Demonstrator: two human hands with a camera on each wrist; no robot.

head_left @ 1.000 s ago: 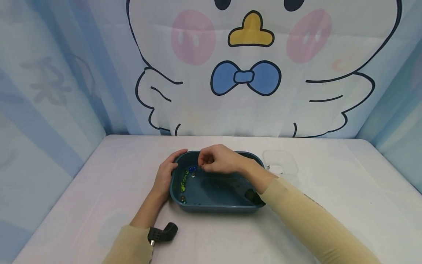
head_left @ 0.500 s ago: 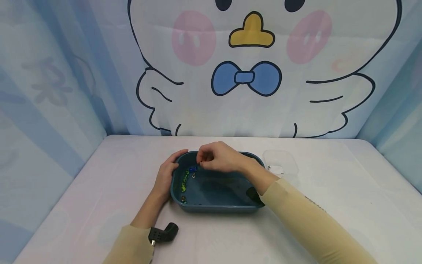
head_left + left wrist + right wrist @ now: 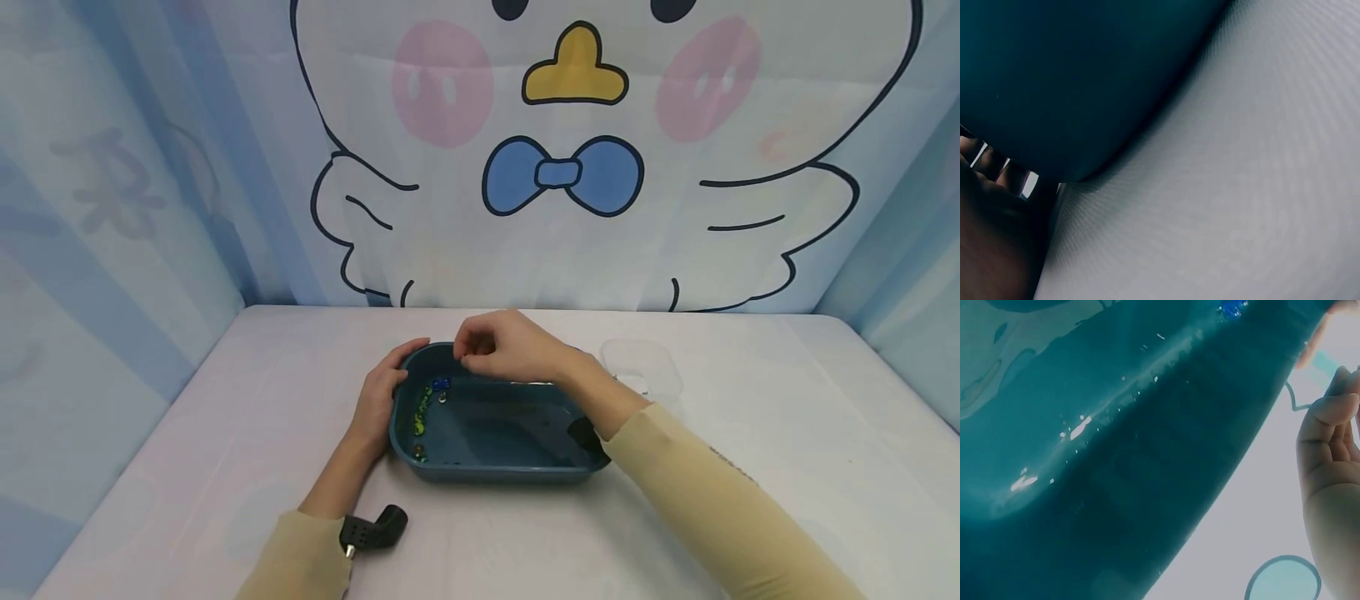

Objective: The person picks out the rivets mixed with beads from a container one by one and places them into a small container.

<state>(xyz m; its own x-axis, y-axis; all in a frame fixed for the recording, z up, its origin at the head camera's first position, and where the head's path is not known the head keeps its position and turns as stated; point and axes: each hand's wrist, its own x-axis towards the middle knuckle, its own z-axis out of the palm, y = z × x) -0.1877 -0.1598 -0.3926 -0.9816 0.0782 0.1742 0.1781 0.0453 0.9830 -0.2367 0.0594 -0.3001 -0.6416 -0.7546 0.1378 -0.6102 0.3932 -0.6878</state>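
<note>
A dark teal basin (image 3: 498, 477) stands on the table. My left hand (image 3: 372, 406) grips its left end, thumb at the rim and fingers along the outside; in the left wrist view some of those fingers (image 3: 988, 161) show beyond the wall. Over the far rim is my right hand (image 3: 513, 346), fingers curled and thumb against the fingertips, with nothing visible between them. Inside the basin, along its left side, lie a row of small shiny green beads (image 3: 422, 414), blue beads (image 3: 441, 384), a clear bead (image 3: 442, 397) and brownish-green beads (image 3: 418, 452).
A clear plastic box (image 3: 652, 367) with small pieces near it lies behind and right of the basin, partly covered by my right forearm. A white cloth covers the table (image 3: 525, 542). A printed curtain (image 3: 558, 250) hangs behind the far edge.
My right hand has risen from over the basin's inside to above its far rim, with a slight shift right. My left hand and the beads have stayed in place.
</note>
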